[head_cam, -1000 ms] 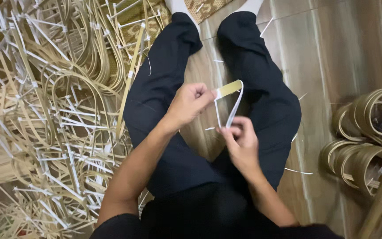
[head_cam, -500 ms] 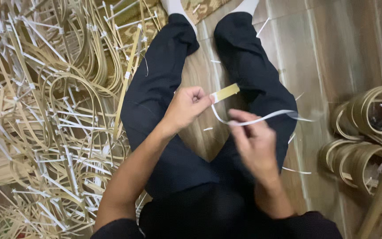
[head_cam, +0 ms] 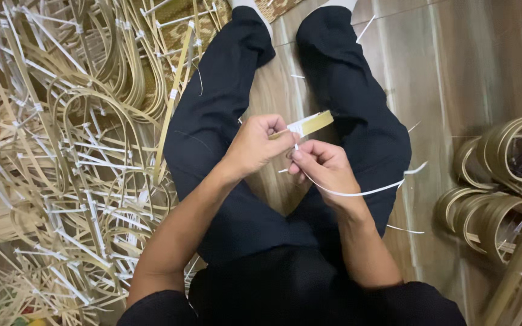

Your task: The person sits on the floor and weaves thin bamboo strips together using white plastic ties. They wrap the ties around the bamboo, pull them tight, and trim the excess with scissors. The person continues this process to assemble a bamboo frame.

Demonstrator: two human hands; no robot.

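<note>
The bamboo strip (head_cam: 313, 124) was pinched over the lap in the closed left hand (head_cam: 254, 147); the white plastic tie (head_cam: 357, 192), apparently being wound on, was gripped by the right hand (head_cam: 324, 166).

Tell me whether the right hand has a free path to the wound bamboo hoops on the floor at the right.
Probably yes: the floor between the right hand and bamboo hoops is bare. But its fingers hold a white strip.
</note>
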